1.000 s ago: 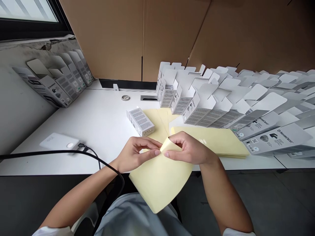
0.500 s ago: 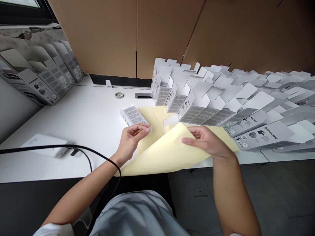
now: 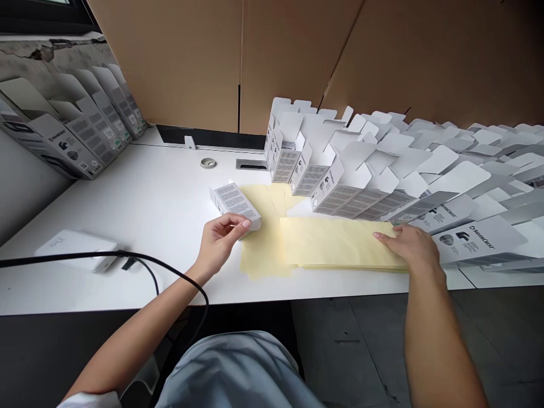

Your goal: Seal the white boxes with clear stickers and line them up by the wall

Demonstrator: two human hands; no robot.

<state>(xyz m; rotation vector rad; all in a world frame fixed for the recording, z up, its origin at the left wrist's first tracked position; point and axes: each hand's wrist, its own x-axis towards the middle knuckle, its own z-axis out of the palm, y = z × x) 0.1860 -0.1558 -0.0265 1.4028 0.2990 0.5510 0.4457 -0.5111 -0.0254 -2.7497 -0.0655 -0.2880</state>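
My left hand is closed in a pinch, thumb against forefinger, beside the near end of a small white carton lying on its side. Whatever sits between those fingertips is too small to make out. My right hand grips the right end of a stack of yellow paper sheets, thumb on top and fingers at the far edge. The stack lies flat near the table's front edge. Left of it, looser yellow sheets lie partly under the carton, their near edge blurred.
Rows of open-topped white cartons stand at the right and back. More cartons line the left wall. A tape roll, a white power bank and a black cable are at the left. Brown cardboard stands behind.
The yellow sheet that was lifted and folded over by my right hand is down flat. My right hand has moved right to the stack's end; my left hand stays near the carton.
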